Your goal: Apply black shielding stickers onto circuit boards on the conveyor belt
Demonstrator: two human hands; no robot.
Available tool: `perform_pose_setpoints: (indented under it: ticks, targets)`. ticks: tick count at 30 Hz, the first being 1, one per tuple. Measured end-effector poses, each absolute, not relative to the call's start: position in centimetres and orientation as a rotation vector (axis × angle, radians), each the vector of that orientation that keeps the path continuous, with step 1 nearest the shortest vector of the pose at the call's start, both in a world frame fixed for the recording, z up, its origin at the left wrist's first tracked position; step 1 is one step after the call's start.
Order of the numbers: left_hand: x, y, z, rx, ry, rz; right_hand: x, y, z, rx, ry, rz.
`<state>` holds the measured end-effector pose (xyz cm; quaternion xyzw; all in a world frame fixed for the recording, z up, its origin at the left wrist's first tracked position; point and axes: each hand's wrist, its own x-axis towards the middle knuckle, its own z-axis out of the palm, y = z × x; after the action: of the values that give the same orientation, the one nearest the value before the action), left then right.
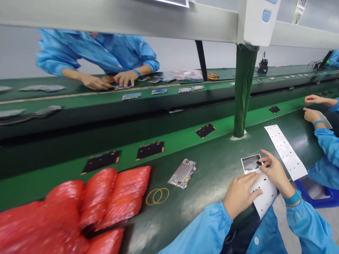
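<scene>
1 white sheet (pixel 265 197) is lying at bench (pixel 209 197) edge, near end overhanging. Your L hand (pixel 239 194) is resting on top, thumb spread from fingers, no pinch. Your R hand (pixel 275 173) is curling w/ fingertips by black piece (pixel 249 163), sheet's far end; can't tell if gripping. Circuit board (pixel 183 173) is sitting well left, nr 2 yellow bands (pixel 166 199).

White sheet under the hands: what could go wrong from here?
1. The right hand is at the right edge of the dark rectangle at the sheet's far end; a careless pull might crease it.
2. The near end of the white sheet appears to overhang the table, so a sleeve could catch it.
3. The circuit board lies uncovered, left of the left hand; a sweeping arm might knock it.
</scene>
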<state>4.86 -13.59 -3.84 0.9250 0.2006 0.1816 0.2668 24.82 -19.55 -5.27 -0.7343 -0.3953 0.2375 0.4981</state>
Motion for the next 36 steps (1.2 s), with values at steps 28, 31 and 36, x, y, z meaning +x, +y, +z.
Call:
perform_pose_setpoints:
  ticks: [28,31,36]
  targets:
    - [5.7,-11.9,-1.5,1.257,0.794,0.75,20.8,-19.2,0.8,-1.684,-1.757,-0.07]
    - [5.2,-12.3,-0.9,1.559,0.766,0.828,21.1,-19.2,1.6,-1.666,-1.776,-0.006]
    - [4.5,-12.6,-0.2,1.9,0.716,0.873,20.5,-19.4,3.2,-1.66,-1.866,-0.086]
